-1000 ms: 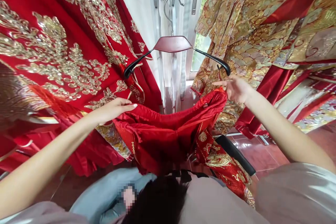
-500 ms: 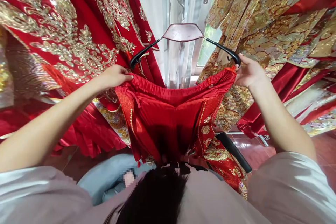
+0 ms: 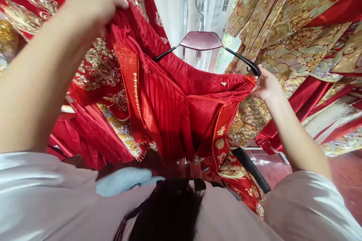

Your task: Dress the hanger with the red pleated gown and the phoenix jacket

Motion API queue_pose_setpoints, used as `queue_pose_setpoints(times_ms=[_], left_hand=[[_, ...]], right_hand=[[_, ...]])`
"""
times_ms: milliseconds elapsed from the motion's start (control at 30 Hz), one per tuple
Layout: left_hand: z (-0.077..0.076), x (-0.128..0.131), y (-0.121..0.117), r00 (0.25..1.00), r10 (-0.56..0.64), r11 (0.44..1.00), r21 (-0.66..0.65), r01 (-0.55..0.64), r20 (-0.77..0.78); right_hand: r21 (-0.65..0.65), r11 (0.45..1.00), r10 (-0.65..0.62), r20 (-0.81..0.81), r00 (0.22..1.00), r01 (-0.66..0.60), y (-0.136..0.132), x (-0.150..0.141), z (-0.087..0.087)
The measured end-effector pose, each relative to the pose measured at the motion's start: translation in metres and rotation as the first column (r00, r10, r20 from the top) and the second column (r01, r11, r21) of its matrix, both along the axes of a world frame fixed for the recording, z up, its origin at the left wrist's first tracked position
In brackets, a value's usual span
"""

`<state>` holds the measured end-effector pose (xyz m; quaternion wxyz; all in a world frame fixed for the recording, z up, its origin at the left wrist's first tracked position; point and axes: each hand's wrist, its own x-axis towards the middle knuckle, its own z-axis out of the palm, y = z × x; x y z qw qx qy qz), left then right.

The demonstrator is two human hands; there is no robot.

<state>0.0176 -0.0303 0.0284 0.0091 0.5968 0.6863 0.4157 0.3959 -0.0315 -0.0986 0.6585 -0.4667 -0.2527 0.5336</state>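
A red pleated skirt [image 3: 172, 109] with gold-embroidered panels is stretched between my hands at its gathered waistband. My left hand [image 3: 93, 2], raised at the upper left, grips the left end of the waistband; the fingertips are partly hidden. On the right, my right hand [image 3: 264, 84] pinches the waistband's other end close to the black tip of the hanger. The hanger [image 3: 201, 40] has a dark reddish middle plate, black arms and a metal hook. Its left arm runs behind the raised waistband, so that tip is out of sight.
Red garments with gold beading [image 3: 98, 62] hang at the left. Gold-patterned garments [image 3: 283, 41] hang at the right. Behind the hanger are a white curtain [image 3: 165, 3] and a window frame. A black bar-like object [image 3: 251, 169] lies low over the reddish tiled floor [image 3: 271, 160].
My left hand has moved up and left, pulling its end of the waistband up past the hanger's left tip. My right hand has stayed nearly in place at the right tip.
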Motion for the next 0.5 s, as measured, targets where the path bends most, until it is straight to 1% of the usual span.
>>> queue_pose_setpoints(times_ms=[33, 67, 100, 133, 167, 233, 267, 300, 333, 367, 400, 433, 467, 500], left_hand=[[0.005, 0.004, -0.007, 0.999, -0.015, 0.999, 0.042, 0.013, 0.029], [0.005, 0.007, -0.013, 0.998, -0.053, 0.996, 0.077, 0.050, 0.039], [0.002, 0.011, -0.018, 0.993, -0.111, 0.989, 0.097, 0.107, 0.039], [-0.004, 0.015, -0.022, 0.985, -0.170, 0.981, 0.099, 0.165, 0.041], [-0.014, 0.019, -0.024, 0.974, -0.225, 0.972, 0.077, 0.221, 0.041], [-0.041, 0.027, -0.024, 0.953, -0.304, 0.953, -0.003, 0.304, 0.005], [-0.056, 0.031, -0.021, 0.938, -0.344, 0.939, -0.039, 0.342, -0.047], [-0.071, 0.036, -0.018, 0.914, -0.383, 0.923, -0.073, 0.377, -0.134], [-0.084, 0.041, -0.015, 0.874, -0.422, 0.906, -0.122, 0.404, -0.239], [-0.094, 0.047, -0.012, 0.818, -0.461, 0.888, -0.192, 0.419, -0.345], [-0.101, 0.054, -0.011, 0.754, -0.495, 0.869, -0.272, 0.414, -0.432], [-0.104, 0.062, -0.012, 0.692, -0.527, 0.849, -0.345, 0.400, -0.493], [-0.104, 0.073, -0.013, 0.644, -0.544, 0.838, -0.390, 0.383, -0.537], [-0.099, 0.084, -0.014, 0.612, -0.546, 0.837, -0.392, 0.381, -0.572]], right_hand=[[0.006, 1.000, 0.005, -0.039, 0.999, -0.004, 0.000, -0.001, -0.003], [0.020, 1.000, 0.015, -0.036, 0.999, -0.014, 0.002, 0.000, -0.006], [0.036, 0.999, 0.030, -0.009, 1.000, -0.029, 0.004, 0.001, -0.010], [0.051, 0.997, 0.050, 0.029, 0.998, -0.051, 0.007, 0.003, -0.014], [0.063, 0.995, 0.068, 0.071, 0.995, -0.072, 0.010, 0.005, -0.018], [0.086, 0.991, 0.092, 0.151, 0.984, -0.106, 0.016, 0.009, -0.025], [0.103, 0.988, 0.095, 0.187, 0.978, -0.116, 0.018, 0.012, -0.027], [0.125, 0.985, 0.093, 0.226, 0.970, -0.123, 0.020, 0.014, -0.030], [0.148, 0.981, 0.085, 0.270, 0.959, -0.129, 0.022, 0.017, -0.031], [0.172, 0.975, 0.078, 0.318, 0.945, -0.139, 0.023, 0.020, -0.032], [0.194, 0.969, 0.074, 0.370, 0.926, -0.155, 0.024, 0.023, -0.034], [0.217, 0.960, 0.070, 0.427, 0.902, -0.178, 0.025, 0.025, -0.035], [0.245, 0.947, 0.063, 0.499, 0.864, -0.210, 0.025, 0.028, -0.036], [0.269, 0.931, 0.051, 0.572, 0.818, -0.246, 0.025, 0.030, -0.037]])
